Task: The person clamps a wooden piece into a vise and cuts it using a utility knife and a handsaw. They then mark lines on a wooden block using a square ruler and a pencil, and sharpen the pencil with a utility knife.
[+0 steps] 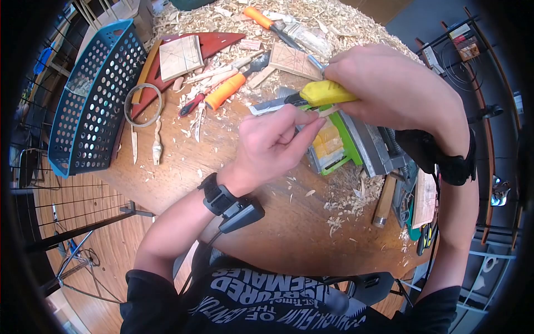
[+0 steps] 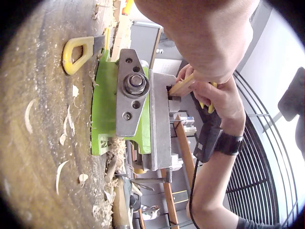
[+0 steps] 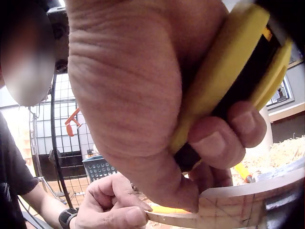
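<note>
Fingers and thumb of my left hand (image 1: 272, 142) pinch a thin pale wooden strip (image 2: 182, 87) above the grey and green vise (image 1: 349, 146). My right hand (image 1: 384, 83) is at the strip's other side, over the vise. In the right wrist view the right hand (image 3: 128, 95) has its fingers curled round a yellow and black handle (image 3: 228, 71), with its thumb against the wood (image 3: 178, 219). The left hand (image 3: 112, 205) touches the near end of that wood. The tool's working end is hidden by the hand.
A blue perforated basket (image 1: 92, 106) stands at the left. Orange-handled tools (image 1: 225, 92), marked wooden blocks (image 1: 181, 57), a tape ring (image 1: 129, 106) and shavings (image 1: 356, 22) lie across the table. More tools and a wooden handle (image 1: 385, 203) lie right of the vise.
</note>
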